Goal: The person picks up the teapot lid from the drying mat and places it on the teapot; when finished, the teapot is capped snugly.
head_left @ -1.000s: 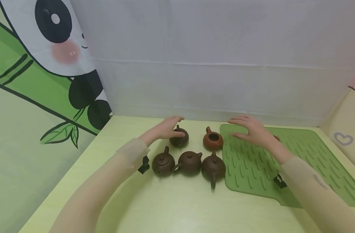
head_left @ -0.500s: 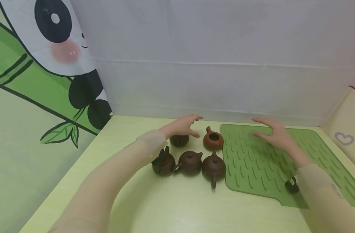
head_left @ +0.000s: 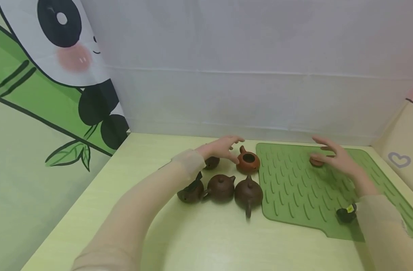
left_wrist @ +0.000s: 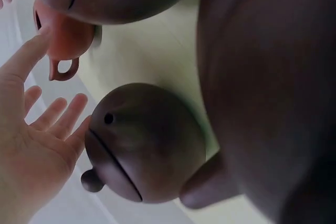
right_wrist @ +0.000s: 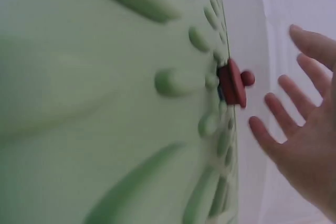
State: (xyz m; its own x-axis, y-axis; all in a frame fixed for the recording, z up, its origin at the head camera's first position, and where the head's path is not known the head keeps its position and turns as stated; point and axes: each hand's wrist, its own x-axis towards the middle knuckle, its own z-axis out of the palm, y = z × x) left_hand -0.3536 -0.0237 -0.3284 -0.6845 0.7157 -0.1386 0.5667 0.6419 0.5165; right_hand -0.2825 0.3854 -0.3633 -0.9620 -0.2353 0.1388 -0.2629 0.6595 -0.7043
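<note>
My left hand (head_left: 222, 147) hovers with spread fingers at the left of a reddish-brown teapot (head_left: 248, 166) that has no lid on it. The thumb lies close to that pot's side; whether it touches I cannot tell. Below and behind the hand stands a dark brown lidded teapot (left_wrist: 152, 135), partly hidden in the head view. My right hand (head_left: 341, 161) is held over the green ribbed mat (head_left: 287, 195), its fingers apart. Near its thumb a small reddish-brown lid (right_wrist: 231, 83) with a round knob rests on the mat. Neither hand holds anything.
Dark lidded teapots stand in a front row: one at the left (head_left: 190, 195) partly behind the left wrist camera, a middle one (head_left: 221, 189), and a right one (head_left: 248, 194) beside the mat's left edge. A pale wall sheet (head_left: 247, 105) rises behind the table.
My left hand has moved right, from above the dark back teapot to the reddish-brown one. My right hand has moved right over the mat, towards the lid. The teapots stay put.
</note>
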